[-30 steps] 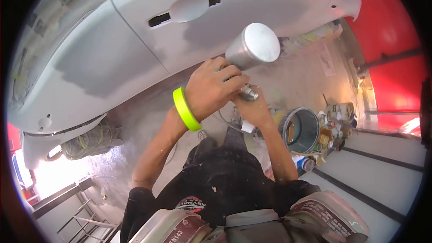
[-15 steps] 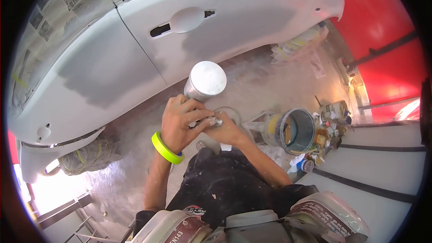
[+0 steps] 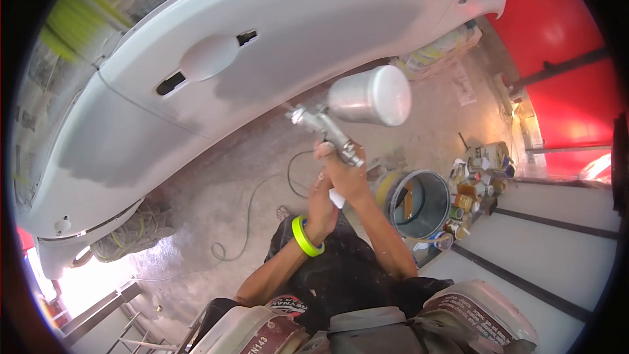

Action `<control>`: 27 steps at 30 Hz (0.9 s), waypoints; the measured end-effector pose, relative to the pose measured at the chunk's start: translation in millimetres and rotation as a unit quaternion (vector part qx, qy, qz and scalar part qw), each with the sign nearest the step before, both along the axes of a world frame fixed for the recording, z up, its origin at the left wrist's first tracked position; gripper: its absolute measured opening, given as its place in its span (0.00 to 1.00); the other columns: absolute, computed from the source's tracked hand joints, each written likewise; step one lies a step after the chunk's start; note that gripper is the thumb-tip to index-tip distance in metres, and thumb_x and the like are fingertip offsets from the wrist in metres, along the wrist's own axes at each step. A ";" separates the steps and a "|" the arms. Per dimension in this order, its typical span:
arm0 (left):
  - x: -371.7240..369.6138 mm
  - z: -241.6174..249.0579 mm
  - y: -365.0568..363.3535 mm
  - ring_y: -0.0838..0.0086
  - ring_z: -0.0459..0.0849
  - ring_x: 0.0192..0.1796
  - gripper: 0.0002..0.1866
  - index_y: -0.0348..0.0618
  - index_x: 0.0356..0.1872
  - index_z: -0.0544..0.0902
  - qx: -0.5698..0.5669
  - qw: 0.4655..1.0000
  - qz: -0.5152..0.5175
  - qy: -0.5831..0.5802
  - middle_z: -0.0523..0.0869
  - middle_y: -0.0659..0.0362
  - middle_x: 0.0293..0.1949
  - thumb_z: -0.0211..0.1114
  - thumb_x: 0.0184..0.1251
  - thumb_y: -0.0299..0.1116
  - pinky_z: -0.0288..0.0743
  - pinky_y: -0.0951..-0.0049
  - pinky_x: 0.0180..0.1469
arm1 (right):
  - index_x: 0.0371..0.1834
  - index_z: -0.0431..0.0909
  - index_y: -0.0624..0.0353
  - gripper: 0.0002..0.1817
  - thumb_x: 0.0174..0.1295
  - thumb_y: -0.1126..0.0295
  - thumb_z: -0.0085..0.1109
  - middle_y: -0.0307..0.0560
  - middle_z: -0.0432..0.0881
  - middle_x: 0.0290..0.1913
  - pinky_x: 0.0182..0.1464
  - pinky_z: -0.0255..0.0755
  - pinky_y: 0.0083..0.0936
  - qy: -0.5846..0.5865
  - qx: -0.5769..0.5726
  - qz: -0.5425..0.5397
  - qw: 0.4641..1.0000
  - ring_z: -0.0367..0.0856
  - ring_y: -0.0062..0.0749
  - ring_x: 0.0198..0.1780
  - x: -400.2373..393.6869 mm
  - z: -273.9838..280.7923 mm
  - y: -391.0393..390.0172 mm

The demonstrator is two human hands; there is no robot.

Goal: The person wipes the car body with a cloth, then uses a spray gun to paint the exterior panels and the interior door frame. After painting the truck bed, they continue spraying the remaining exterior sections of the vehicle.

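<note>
A metal spray gun (image 3: 331,132) is in my right hand (image 3: 348,174), whose fingers are wrapped round its handle. The gun's silver cup (image 3: 363,99) with a white lid tilts to the right, and its nozzle points up and left towards the grey-white car panel. My left hand (image 3: 321,202), below a yellow wristband (image 3: 304,236), is closed just under the right hand, close to the handle's lower end. What it grips is hidden. A small white scrap (image 3: 337,198) shows between the hands.
The car side (image 3: 262,78) with dark primer patches and a handle recess curves across the front. A bucket (image 3: 419,206) stands to the right, beside several cans and boxes (image 3: 475,200). A hose (image 3: 247,223) loops over the floor. Red panels (image 3: 557,39) are at right.
The spray gun has turned so its cup swings right and its body shows. My left hand has moved from the gun's upper part down below the right hand.
</note>
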State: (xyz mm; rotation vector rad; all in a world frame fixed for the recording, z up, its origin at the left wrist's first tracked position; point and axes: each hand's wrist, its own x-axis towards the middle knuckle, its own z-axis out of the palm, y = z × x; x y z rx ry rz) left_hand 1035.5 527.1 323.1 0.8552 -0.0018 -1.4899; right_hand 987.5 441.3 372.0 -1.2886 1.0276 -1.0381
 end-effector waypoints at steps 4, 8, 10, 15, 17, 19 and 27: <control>-47.7 -20.5 -55.5 0.87 0.80 0.40 0.08 0.46 0.48 0.82 -0.079 0.993 -0.070 -0.060 0.84 0.69 0.40 0.57 0.84 0.36 0.72 0.80 0.43 | 0.35 0.78 0.60 0.18 0.71 0.55 0.69 0.29 0.75 0.26 0.26 0.62 0.21 -0.017 0.059 -0.153 0.986 0.68 0.13 0.27 -52.7 -2.7 -51.4; -84.3 -23.7 -116.3 0.87 0.78 0.44 0.07 0.44 0.51 0.80 -0.107 0.980 -0.157 -0.066 0.82 0.70 0.42 0.56 0.82 0.31 0.72 0.81 0.47 | 0.32 0.78 0.58 0.19 0.72 0.55 0.68 0.31 0.76 0.26 0.27 0.63 0.21 -0.026 0.045 -0.276 0.960 0.70 0.15 0.25 -96.7 -4.9 -103.1; -107.2 -21.7 -142.8 0.88 0.74 0.39 0.06 0.45 0.46 0.81 -0.138 0.976 -0.155 -0.065 0.79 0.72 0.38 0.57 0.82 0.33 0.67 0.82 0.43 | 0.32 0.79 0.60 0.20 0.72 0.54 0.68 0.33 0.78 0.27 0.29 0.65 0.22 -0.037 0.038 -0.322 0.945 0.73 0.17 0.26 -117.6 -9.3 -125.3; -133.3 -29.4 -175.4 0.88 0.69 0.37 0.05 0.47 0.43 0.81 -0.154 0.962 -0.217 -0.059 0.75 0.73 0.35 0.57 0.80 0.30 0.63 0.82 0.41 | 0.39 0.80 0.61 0.19 0.78 0.53 0.60 0.38 0.81 0.31 0.21 0.57 0.16 0.024 -0.062 -0.369 0.927 0.67 0.12 0.20 -144.2 -8.4 -158.6; -135.9 -27.8 -178.9 0.88 0.69 0.38 0.05 0.47 0.42 0.80 -0.138 0.963 -0.221 -0.063 0.75 0.73 0.35 0.56 0.79 0.29 0.63 0.81 0.41 | 0.40 0.82 0.62 0.21 0.76 0.52 0.60 0.38 0.81 0.31 0.27 0.62 0.21 0.025 -0.045 -0.376 0.925 0.70 0.16 0.24 -143.1 -6.9 -158.4; -138.0 -30.9 -171.7 0.89 0.69 0.39 0.05 0.47 0.43 0.80 -0.160 0.964 -0.206 -0.055 0.75 0.73 0.36 0.56 0.80 0.30 0.63 0.81 0.41 | 0.41 0.84 0.63 0.22 0.74 0.51 0.62 0.38 0.82 0.30 0.33 0.68 0.26 0.046 -0.017 -0.364 0.930 0.75 0.20 0.28 -143.4 -6.9 -149.9; -76.2 -49.5 -84.2 0.84 0.79 0.53 0.13 0.45 0.60 0.79 -0.110 0.985 -0.135 0.011 0.83 0.66 0.51 0.59 0.82 0.36 0.72 0.76 0.57 | 0.41 0.82 0.64 0.18 0.69 0.57 0.70 0.36 0.76 0.25 0.28 0.65 0.26 0.109 -0.013 -0.161 0.981 0.68 0.17 0.28 -73.4 -0.9 -71.1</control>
